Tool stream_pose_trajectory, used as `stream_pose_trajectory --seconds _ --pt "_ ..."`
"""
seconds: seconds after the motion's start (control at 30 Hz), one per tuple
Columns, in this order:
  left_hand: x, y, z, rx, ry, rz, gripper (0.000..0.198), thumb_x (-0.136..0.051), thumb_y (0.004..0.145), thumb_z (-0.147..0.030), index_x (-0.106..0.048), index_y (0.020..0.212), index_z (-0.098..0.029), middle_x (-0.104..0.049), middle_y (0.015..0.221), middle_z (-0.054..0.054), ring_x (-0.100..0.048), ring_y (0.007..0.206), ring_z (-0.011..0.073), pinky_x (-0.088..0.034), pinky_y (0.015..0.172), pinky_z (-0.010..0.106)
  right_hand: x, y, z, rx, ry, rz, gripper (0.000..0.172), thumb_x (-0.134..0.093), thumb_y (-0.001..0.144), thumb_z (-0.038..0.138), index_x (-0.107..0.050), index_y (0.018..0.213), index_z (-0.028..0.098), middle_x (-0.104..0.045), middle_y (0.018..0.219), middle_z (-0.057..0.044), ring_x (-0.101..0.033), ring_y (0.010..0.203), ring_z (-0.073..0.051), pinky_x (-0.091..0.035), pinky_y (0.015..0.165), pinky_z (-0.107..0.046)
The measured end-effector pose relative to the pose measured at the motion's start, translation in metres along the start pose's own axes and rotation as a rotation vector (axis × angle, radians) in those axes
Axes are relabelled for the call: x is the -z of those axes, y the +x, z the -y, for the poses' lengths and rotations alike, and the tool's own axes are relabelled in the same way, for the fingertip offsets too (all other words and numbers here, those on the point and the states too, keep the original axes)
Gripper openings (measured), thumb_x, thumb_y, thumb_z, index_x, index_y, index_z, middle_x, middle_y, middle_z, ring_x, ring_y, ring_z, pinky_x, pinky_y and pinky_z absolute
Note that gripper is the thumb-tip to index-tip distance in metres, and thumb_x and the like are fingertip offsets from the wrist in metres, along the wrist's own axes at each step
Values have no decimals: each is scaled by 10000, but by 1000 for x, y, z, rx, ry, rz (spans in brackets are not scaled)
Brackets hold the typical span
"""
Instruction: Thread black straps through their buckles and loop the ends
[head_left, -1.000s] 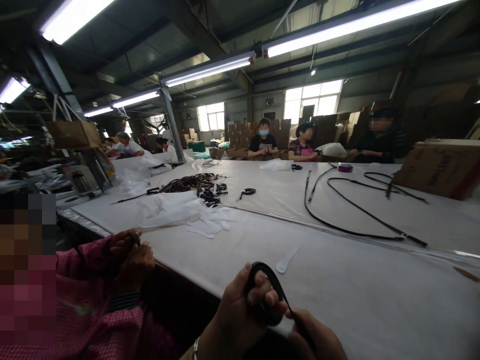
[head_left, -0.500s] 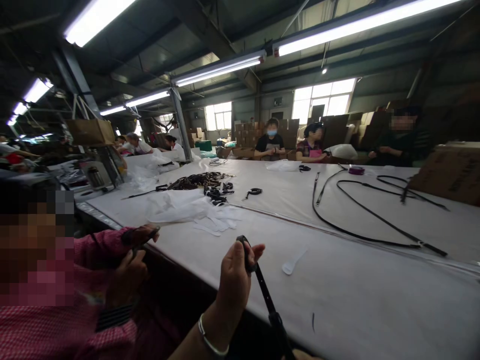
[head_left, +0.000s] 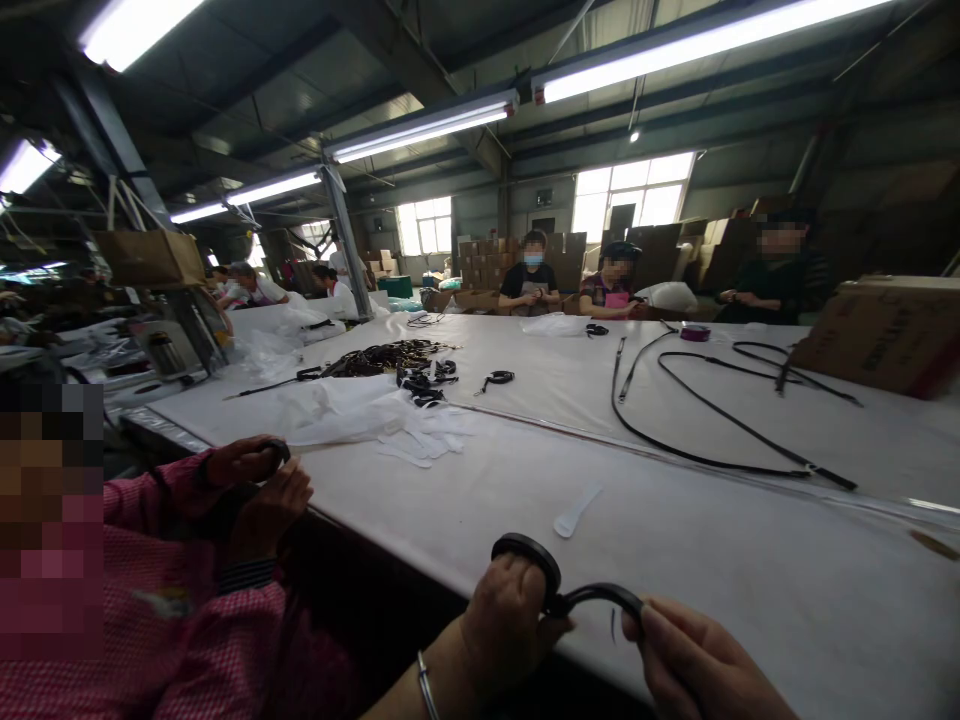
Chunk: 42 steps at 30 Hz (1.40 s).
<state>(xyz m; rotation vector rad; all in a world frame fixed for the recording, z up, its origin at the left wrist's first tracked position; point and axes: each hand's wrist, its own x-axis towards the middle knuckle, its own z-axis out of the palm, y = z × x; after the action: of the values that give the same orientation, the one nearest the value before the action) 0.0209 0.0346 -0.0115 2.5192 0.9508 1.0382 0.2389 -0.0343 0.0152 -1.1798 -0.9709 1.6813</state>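
Observation:
A narrow black strap (head_left: 602,592) stretches between my two hands at the table's near edge. My left hand (head_left: 510,612), with a silver bangle at its wrist, is closed around a rounded coil of this strap that rises above the knuckles. Fingers and thumb of my right hand (head_left: 697,660) pinch the strap's other stretch, which bows upward between the hands. The far end is hidden in my right hand. Beyond them on the white table (head_left: 675,560) lies a small pale strip with a rounded end (head_left: 576,510).
At left, a co-worker in a pink checked sleeve (head_left: 240,610) handles a dark strap. Further back are a heap of dark straps (head_left: 375,360), white sheets (head_left: 330,410), long black straps (head_left: 720,465) and a cardboard box (head_left: 885,335). Several people sit across the table.
My left hand has lowered and turned, and the strap now curls round it. My right hand has come up into view, gripping the strap. The view has shifted slightly right.

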Motion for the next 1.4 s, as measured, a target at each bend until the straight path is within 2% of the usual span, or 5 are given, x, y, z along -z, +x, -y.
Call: stream_pose_trajectory --seconds 0.17,0.4,0.7,1.03,1.4 --pt "5 -4 -2 42 -63 102 220 -629 853 -407 -608 841 -188 -639 778 97 -568 702 235 -436 653 335 35 5 37 327 -723 -103 364 -547 925 545 -671 992 209 -576 535 31 -523 444 -127 -423 465 -241" --pt "28 10 -34 562 -940 459 563 -414 917 -644 -586 698 -154 -566 596 25 -511 544 132 -329 523 232 39 20 68 963 -1665 -59 366 -474 943 106 -623 1249 239 -703 983 -80 -640 935 -243 -421 914 -441" --pt "12 7 -37 958 -1715 319 538 -530 809 -644 -643 765 -120 -351 424 -65 -619 535 201 -524 652 341 35 39 10 1092 -1461 -66 323 -434 940 92 -601 1190 208 -653 757 -10 -592 611 -145 -438 571 -244" --pt "10 20 -45 1179 -1645 148 819 -169 923 -726 -642 675 -105 -349 403 -35 -519 448 168 -525 562 344 31 41 -20 1025 -1113 20 371 -469 936 118 -553 1269 259 -745 897 -56 -724 720 -185 -585 651 -244" --pt "21 25 -47 1074 -1622 -22 707 -478 804 -786 -604 612 -118 -294 380 -66 -416 382 116 -501 468 290 -1 43 -53 846 -761 -77 336 -432 1012 357 -621 1269 253 -758 1130 -105 -734 1000 -248 -598 868 -311"
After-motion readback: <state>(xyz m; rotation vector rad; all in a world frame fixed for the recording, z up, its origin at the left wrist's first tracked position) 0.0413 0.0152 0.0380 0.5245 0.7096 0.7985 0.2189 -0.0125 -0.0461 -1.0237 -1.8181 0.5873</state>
